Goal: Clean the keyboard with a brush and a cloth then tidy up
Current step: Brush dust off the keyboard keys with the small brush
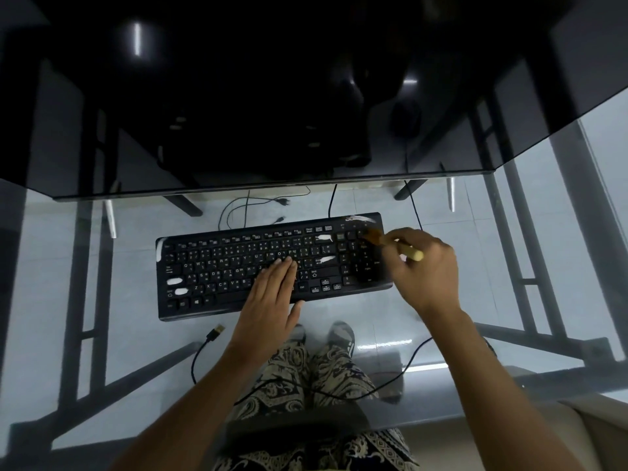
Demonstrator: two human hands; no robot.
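A black keyboard (221, 266) with white smudges lies on the glass desk (102, 334). My left hand (272, 300) rests flat on its middle keys, fingers straight. My right hand (424, 270) grips a small wooden-handled brush (397, 244). The brush's dark bristles touch the top right corner of the number pad. No cloth is visible.
A dark tinted glass shelf (306, 185) overhangs the desk behind the keyboard. A loose USB plug (217, 331) and its black cable (390, 379) lie on the glass near the front. Under the glass show my patterned trousers, my feet and the desk's metal frame (530, 283).
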